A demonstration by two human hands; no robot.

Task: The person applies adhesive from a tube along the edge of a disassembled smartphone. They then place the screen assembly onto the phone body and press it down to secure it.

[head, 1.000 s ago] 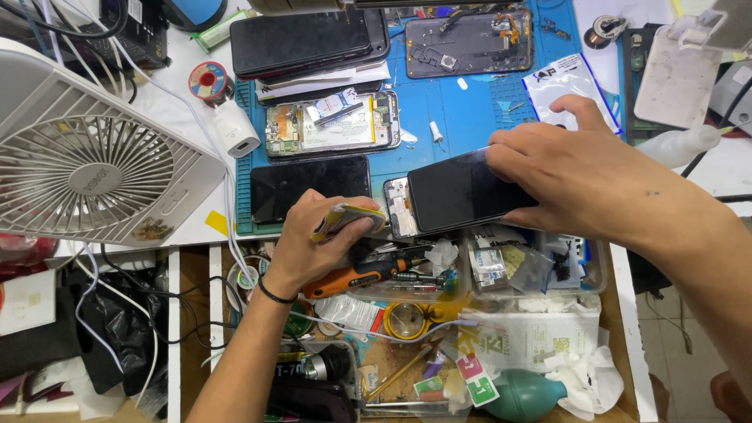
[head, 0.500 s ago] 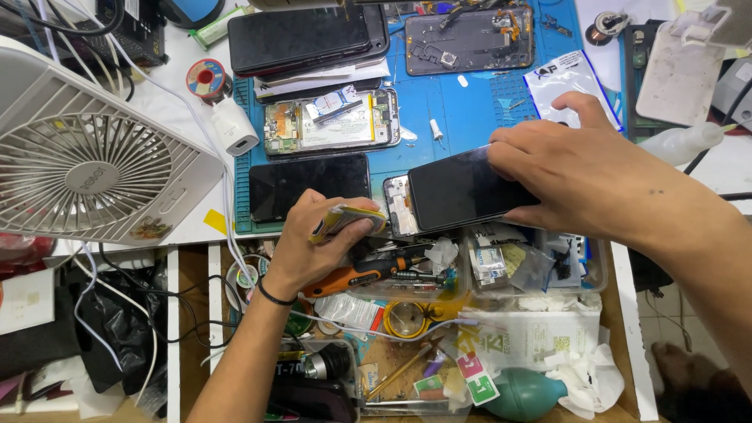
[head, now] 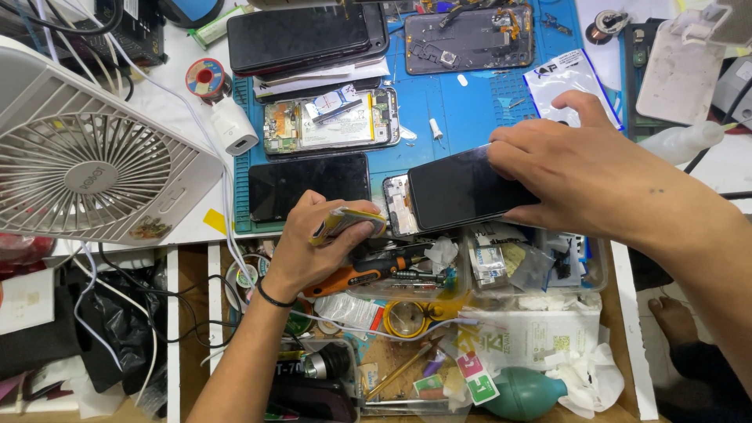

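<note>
The blue work mat [head: 470, 110] lies at 12 o'clock. My right hand [head: 595, 176], fingers pressed flat, pins the dark phone [head: 462, 188] at the mat's 6 o'clock edge. At the phone's 8 o'clock, my left hand [head: 309, 247] is closed around a small yellowish pad [head: 348, 222].

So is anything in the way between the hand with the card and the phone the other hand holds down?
Nothing visible. The left hand pinches a thin card whose tip lies right beside the edge of the phone, which the right hand presses down on the blue mat.
</note>
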